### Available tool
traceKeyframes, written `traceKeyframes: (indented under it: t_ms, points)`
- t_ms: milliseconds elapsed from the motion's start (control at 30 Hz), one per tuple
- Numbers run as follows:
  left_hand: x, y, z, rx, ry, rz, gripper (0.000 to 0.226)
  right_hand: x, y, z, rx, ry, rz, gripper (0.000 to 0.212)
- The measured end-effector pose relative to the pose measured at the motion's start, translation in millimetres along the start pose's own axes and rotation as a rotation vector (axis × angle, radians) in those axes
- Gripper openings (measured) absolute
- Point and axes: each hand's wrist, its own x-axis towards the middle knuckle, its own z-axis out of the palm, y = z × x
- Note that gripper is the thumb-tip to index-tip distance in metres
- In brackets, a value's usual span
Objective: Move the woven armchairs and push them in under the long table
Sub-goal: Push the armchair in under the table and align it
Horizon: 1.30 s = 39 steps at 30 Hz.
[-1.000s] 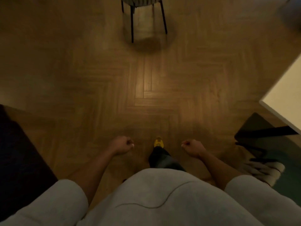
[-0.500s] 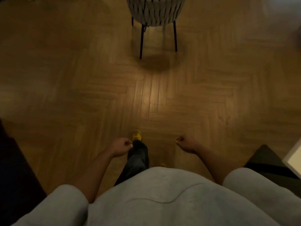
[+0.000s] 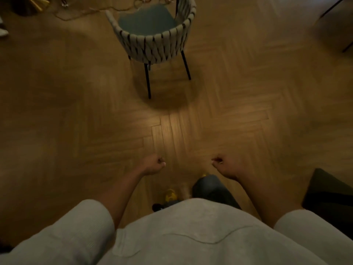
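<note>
Looking down on a broad herringbone wood floor (image 3: 238,115), dim and warm. Up top, dead ahead: the woven armchair (image 3: 152,44), alone on thin black legs (image 3: 148,81), curved back turned this way, teal seat cushion (image 3: 147,22) beyond it. No sign of the long table in this view. Well apart from the chair yet, and untouched.

Looks light by the build: slim metal frame, strap weave. Probably an easy lift or slide, though likely to scrape or chatter on those narrow feet if dragged. Probably some give in the straps, so no squeezing the weave itself. Better to take the top rim of the back, one hand on each side, for the stiffer frame likely underneath.

Down low, left hand (image 3: 153,165) and right hand (image 3: 224,166) out in front, both curled into fists, holding nothing. Lower still, a yellow shoe (image 3: 171,195) peeking past the grey jumper (image 3: 191,236).

Against half a second back: far more chair on show now, seat and whole back instead of just lower weave and legs, and nearer. Gone from the right edge: that pale corner. Fists unchanged, still empty.
</note>
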Motion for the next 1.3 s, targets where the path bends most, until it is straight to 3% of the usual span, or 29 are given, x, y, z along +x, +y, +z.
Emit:
traceKeyframes:
  t_ms: [233, 333, 400, 633, 833, 1067, 1300]
  points:
    - [101, 26, -78, 0.008, -0.055, -0.04, 0.039, 116, 0, -65, -0.017, -0.076, 0.097, 0.025]
    - [130, 43, -120, -0.008, -0.03, -0.094, 0.039, 185, -4, -106, -0.019, -0.118, 0.094, 0.039]
    - [149, 55, -149, -0.017, -0.023, -0.127, 0.041, 225, -25, -139, -0.038, -0.136, 0.081, 0.052]
    - [213, 89, -240, -0.162, 0.164, -0.113, 0.034, 327, -145, -241, -0.123, -0.141, -0.036, 0.036]
    - [290, 76, -331, -0.275, 0.299, -0.117, 0.04, 434, -232, -291, -0.189, -0.115, -0.088, 0.031]
    - [376, 54, -460, -0.055, 0.578, -0.039, 0.056, 533, -331, -335, -0.317, -0.025, -0.169, 0.046]
    - [460, 34, -531, 0.281, 0.52, 0.023, 0.072, 631, -395, -383, -0.75, 0.104, -0.354, 0.063]
